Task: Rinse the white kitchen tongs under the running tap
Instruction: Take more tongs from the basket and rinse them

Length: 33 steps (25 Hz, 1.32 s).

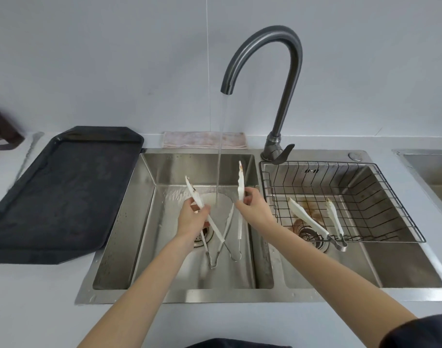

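stainless steel double sink point(149, 295): two basins set in a pale countertop; left basin under the hands, right basin fitted with a basket.
tap: dark grey gooseneck tap point(287, 79) mounted behind the divider between the basins, spout turned over the left basin.
water: thin stream of water point(221, 151) falls from the spout and lands on the left basin floor, between the two hands.
left hand point(191, 218): closed around one white arm of a pair of white kitchen tongs with a metal hinge loop point(216, 231); arm tip points up and away, hinge end points down toward the person.
right hand point(252, 208): closed around one white arm of a second pair of white kitchen tongs point(240, 184); arm held nearly upright, wire loop hanging low.
tongs position: both held pairs are over the left basin, one each side of the stream; contact with the water cannot be confirmed.
stains: brownish marks visible on the upper arms of both held pairs.
basket: black wire dish basket point(400, 197) seated in the right basin.
basket contents: third pair of white tongs point(308, 218) lying inside, arms spread, hinge toward the person.
tray: black rectangular tray point(61, 194) on the countertop left of the sink.
cloth: pinkish folded cloth point(205, 139) behind the left basin, against the wall.
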Each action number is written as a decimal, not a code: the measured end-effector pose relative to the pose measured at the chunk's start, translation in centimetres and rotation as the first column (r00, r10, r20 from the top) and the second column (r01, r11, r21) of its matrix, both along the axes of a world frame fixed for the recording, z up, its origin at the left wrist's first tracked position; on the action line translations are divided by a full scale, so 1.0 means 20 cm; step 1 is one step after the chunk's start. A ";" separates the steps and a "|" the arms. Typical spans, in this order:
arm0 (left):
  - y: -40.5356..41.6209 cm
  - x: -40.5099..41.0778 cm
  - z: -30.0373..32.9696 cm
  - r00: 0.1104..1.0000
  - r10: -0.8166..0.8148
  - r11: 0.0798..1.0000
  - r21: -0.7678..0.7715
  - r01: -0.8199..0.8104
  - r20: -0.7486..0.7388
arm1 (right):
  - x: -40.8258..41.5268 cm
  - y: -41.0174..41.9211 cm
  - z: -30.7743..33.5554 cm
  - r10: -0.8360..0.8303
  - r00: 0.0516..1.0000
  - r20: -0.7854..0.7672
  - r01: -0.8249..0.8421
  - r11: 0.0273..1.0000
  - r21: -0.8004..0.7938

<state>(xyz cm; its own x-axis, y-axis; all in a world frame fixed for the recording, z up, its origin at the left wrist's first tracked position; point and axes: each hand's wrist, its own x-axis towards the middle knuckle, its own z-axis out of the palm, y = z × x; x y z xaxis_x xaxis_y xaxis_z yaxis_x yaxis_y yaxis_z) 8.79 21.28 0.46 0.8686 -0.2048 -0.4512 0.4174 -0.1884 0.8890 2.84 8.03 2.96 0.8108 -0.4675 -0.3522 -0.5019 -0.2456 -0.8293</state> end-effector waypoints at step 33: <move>0.16 0.44 0.04 0.997 0.033 0.970 -0.238 -0.050 -0.074 | 0.64 -0.01 -0.06 -0.359 0.926 -0.121 0.265 0.385 0.884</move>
<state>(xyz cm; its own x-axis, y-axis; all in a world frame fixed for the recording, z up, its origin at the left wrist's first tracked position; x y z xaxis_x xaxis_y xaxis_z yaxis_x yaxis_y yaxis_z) 17.55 24.40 1.31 0.8473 -0.2784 -0.4522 0.4818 0.0450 0.8751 15.54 7.73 1.83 0.7219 -0.1714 -0.6705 -0.3051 0.7907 -0.5307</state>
